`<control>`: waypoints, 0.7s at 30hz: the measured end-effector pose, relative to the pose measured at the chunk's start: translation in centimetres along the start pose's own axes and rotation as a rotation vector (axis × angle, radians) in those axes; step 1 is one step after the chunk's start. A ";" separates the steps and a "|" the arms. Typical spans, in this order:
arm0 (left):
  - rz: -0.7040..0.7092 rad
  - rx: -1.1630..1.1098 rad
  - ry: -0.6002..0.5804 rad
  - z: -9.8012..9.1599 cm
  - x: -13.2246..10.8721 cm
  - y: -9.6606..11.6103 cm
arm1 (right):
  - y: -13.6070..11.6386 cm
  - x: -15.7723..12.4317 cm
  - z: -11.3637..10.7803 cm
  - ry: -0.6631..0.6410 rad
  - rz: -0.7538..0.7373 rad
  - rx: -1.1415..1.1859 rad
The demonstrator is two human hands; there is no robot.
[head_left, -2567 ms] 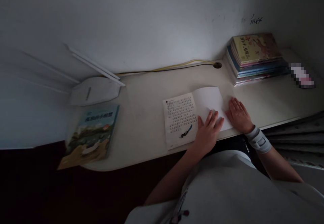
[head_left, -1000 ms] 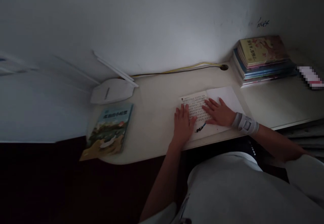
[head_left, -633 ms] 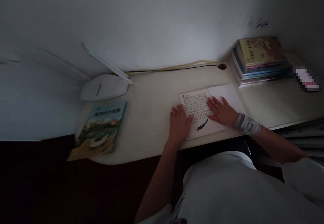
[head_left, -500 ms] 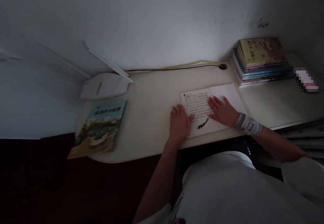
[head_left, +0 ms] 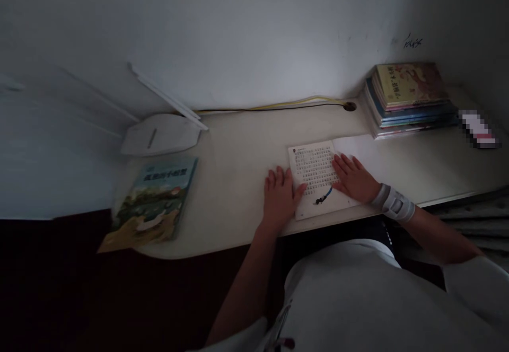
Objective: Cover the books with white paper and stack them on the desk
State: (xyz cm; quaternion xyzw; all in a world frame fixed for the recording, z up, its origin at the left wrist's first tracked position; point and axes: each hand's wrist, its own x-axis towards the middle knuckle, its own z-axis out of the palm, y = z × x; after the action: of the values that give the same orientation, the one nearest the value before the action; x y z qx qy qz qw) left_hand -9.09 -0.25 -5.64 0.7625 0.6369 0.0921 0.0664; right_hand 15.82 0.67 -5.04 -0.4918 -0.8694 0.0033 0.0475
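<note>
An open book [head_left: 318,204] lies near the desk's front edge, its left page covered in printed characters above a small dark-and-blue picture. The right page looks mostly blank. My right hand [head_left: 355,178] rests flat across the middle of the book, fingers stretched over the inner edge of the text; a grey-white band [head_left: 397,204] circles that wrist. At the book's left edge is my left hand [head_left: 279,195], palm down with fingers extended, its thumb on the page and its other fingers over the desk.
A picture-covered book [head_left: 153,203] lies at the desk's left end, below a white lamp-like base [head_left: 161,135]. Stacked books [head_left: 411,97] stand at the back right, beside a pixelated phone-like object [head_left: 478,128]. Cables [head_left: 274,105] run along the wall into a desk hole [head_left: 349,106].
The open book has shifted slightly right on the desk, and my right hand has moved with it. My left hand stays at its left edge, thumb on the page.
</note>
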 end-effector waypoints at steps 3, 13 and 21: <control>0.007 0.036 -0.022 -0.1 -0.3 -0.2 | 0.2 -0.4 -0.3 -0.003 -0.026 0.003; -0.016 0.092 -0.051 -0.7 -0.5 0.4 | 0.3 0.0 -0.9 0.026 -0.049 0.002; -0.088 -0.355 0.071 -1.1 -0.6 0.5 | 0.6 -0.2 0.4 0.008 -0.037 0.063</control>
State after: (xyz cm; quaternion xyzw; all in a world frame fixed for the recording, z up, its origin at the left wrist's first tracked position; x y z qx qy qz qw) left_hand -8.93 -1.00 -4.48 0.7064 0.6455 0.2268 0.1813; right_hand 16.40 0.87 -5.49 -0.4739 -0.8776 0.0281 0.0664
